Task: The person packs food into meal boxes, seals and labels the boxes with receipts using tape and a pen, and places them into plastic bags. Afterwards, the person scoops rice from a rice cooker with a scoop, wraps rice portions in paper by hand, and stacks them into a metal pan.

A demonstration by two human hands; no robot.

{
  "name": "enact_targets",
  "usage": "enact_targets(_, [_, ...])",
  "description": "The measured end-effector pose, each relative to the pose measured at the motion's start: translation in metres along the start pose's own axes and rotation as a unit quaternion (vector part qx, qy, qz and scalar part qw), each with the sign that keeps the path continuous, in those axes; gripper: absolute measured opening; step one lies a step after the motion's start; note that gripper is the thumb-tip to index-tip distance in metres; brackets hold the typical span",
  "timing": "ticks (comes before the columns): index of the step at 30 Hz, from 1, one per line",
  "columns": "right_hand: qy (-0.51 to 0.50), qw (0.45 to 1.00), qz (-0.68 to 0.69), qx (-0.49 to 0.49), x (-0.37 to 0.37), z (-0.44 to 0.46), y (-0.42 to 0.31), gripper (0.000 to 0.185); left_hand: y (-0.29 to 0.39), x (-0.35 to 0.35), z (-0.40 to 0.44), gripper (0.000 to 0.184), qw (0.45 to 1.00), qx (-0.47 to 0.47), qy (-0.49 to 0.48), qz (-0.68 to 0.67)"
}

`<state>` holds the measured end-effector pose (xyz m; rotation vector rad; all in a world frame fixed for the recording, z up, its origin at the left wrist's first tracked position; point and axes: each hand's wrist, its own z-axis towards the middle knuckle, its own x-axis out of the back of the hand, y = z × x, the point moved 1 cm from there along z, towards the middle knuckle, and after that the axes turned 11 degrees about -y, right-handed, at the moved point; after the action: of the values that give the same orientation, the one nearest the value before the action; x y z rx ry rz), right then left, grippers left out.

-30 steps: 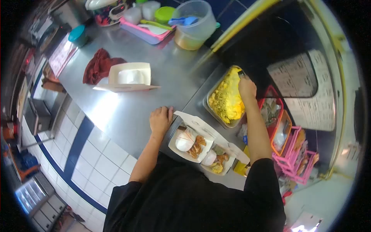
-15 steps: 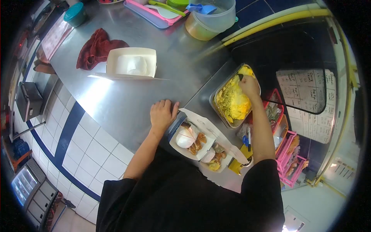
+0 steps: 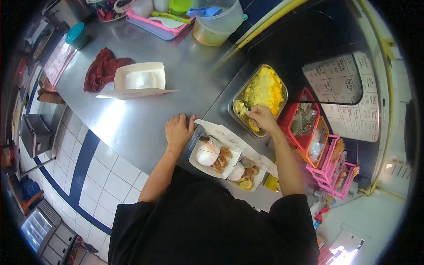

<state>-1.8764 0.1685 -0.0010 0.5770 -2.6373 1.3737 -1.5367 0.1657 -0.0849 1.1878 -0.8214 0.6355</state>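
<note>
Hands first: the right hand [image 3: 261, 118] is over the near end of the metal tray [image 3: 244, 123], pinched narrow on what looks like a spoon [image 3: 247, 112], mostly hidden, beside a lump of yellow egg [image 3: 240, 107]; the left hand [image 3: 178, 129] lies loose on the worktop [image 3: 194, 84], left of the tray, holding nothing.

Lots of egg seems left in the tray; just nearer than the tray, the right-hand box [image 3: 261, 180] has yellow bits, brown bits and a white bundle [image 3: 236, 171], so it looks the fullest; the middle box [image 3: 221, 132] has a white ball and brown bits, but I see no egg; the far box [image 3: 137, 92], well left of the tray, shows only white inside, so it looks least filled; its right wrist bends toward the tray's left side; the left arm is nearly straight.
</note>
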Motion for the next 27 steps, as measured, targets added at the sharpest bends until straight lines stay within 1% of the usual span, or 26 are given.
enact_targets(1, [0.006,0.999,0.037,-0.020,-0.002,-0.002,-0.003,0.020,0.000,0.000,0.000,0.032,1.000,0.002,0.001,-0.004])
enact_targets(2, [0.009,0.999,0.040,-0.017,-0.002,-0.001,0.000,0.020,0.001,0.000,-0.001,0.032,1.000,0.004,0.001,-0.007])
enact_targets(4, [0.001,0.987,0.158,-0.017,-0.003,0.006,0.009,0.019,0.002,-0.001,-0.002,0.032,1.000,0.001,0.004,-0.004])
enact_targets(8, [0.003,0.984,0.180,-0.015,-0.005,0.005,0.009,0.020,0.002,-0.001,-0.001,0.032,1.000,0.001,0.007,0.008])
enact_targets(9, [0.009,0.999,0.051,0.013,-0.007,0.003,0.006,0.020,0.002,-0.002,-0.001,0.032,1.000,0.001,0.009,0.010])
enact_targets(10, [0.015,0.996,-0.079,0.040,-0.009,0.000,-0.003,0.020,0.002,-0.002,-0.001,0.032,1.000,-0.001,0.009,0.007])
enact_targets(11, [0.014,0.996,-0.078,0.041,-0.009,-0.005,-0.016,0.020,0.002,-0.002,-0.001,0.032,1.000,-0.003,0.007,0.006])
enact_targets(12, [0.022,0.952,-0.281,0.118,-0.009,-0.012,-0.032,0.019,0.002,-0.001,-0.002,0.032,1.000,-0.003,0.006,0.008])
enact_targets(13, [0.031,0.863,-0.469,0.187,-0.011,-0.022,-0.046,0.018,0.003,-0.001,-0.002,0.032,1.000,-0.004,0.005,0.010])
enact_targets(14, [0.010,0.862,-0.473,0.184,-0.012,-0.028,-0.057,0.018,0.003,0.000,-0.001,0.032,1.000,-0.005,0.005,0.012])
enact_targets(15, [0.012,0.863,-0.471,0.185,-0.011,-0.029,-0.055,0.018,0.004,0.000,-0.001,0.032,1.000,-0.007,0.004,0.014])
enact_targets(17, [-0.024,0.826,-0.533,0.180,-0.009,-0.031,-0.052,0.018,0.003,-0.001,-0.001,0.031,1.000,-0.011,0.008,0.026])
enact_targets(18, [-0.026,0.825,-0.534,0.183,-0.007,-0.033,-0.050,0.018,0.003,-0.001,-0.001,0.031,1.000,-0.008,0.009,0.028])
enact_targets(20, [-0.045,0.836,-0.530,0.136,-0.001,-0.034,-0.045,0.019,0.002,-0.003,-0.001,0.031,0.999,-0.009,0.006,0.031])
enact_targets(21, [-0.049,0.834,-0.531,0.138,0.004,-0.032,-0.040,0.019,0.000,-0.003,-0.002,0.031,0.999,-0.005,0.007,0.032])
enact_targets(22, [-0.070,0.902,-0.411,0.117,0.010,-0.030,-0.033,0.019,0.000,-0.004,-0.002,0.030,0.999,-0.006,0.004,0.034])
enact_targets(23, [-0.089,0.951,-0.282,0.092,0.014,-0.028,-0.024,0.020,0.000,-0.005,-0.002,0.030,0.999,-0.007,0.001,0.035])
enact_targets(24, [-0.090,0.951,-0.281,0.091,0.015,-0.025,-0.015,0.020,0.001,-0.006,-0.002,0.030,0.999,-0.006,0.000,0.035])
enact_targets(26, [-0.088,0.974,-0.183,0.101,0.015,-0.022,-0.004,0.022,0.002,-0.004,-0.001,0.030,0.999,-0.011,0.010,0.034])
enact_targets(27, [-0.087,0.974,-0.180,0.102,0.015,-0.021,0.002,0.022,0.002,-0.003,-0.001,0.030,0.999,-0.013,0.009,0.036])
